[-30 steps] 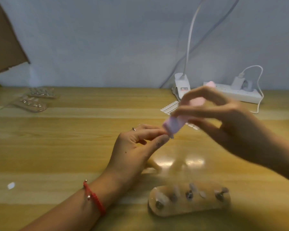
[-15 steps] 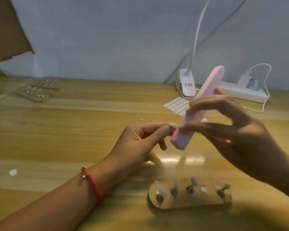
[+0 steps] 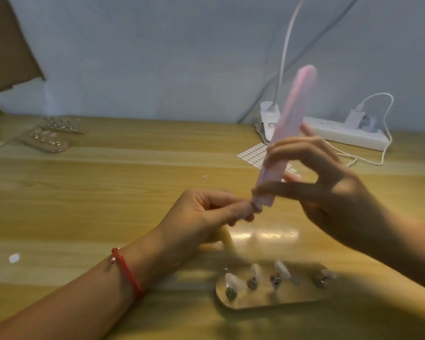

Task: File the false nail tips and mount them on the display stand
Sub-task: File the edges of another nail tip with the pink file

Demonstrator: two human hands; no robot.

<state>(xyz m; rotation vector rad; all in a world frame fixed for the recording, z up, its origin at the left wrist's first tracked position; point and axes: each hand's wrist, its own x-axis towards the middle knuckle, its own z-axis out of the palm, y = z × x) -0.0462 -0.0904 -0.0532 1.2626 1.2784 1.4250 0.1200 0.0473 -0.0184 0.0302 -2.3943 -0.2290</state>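
My left hand (image 3: 201, 214) pinches a small false nail tip (image 3: 255, 207) between thumb and forefinger above the wooden table. My right hand (image 3: 329, 190) grips a long pink nail file (image 3: 287, 133), tilted steeply with its top blurred; its lower end touches the nail tip. Below the hands lies a clear display stand (image 3: 275, 299) with metal pegs, several of them carrying pale nail tips (image 3: 257, 269).
A sheet of white adhesive tabs (image 3: 252, 153) lies behind the hands. A white power strip (image 3: 339, 133) with a charger and cable, and a lamp clamp (image 3: 268, 119), stand at the back right. Two more clear stands (image 3: 47, 141) rest at the far left.
The pink file has swung from a low slant to steeply upright, its lower end staying against the nail tip. My left hand has kept its pinch in nearly the same place.
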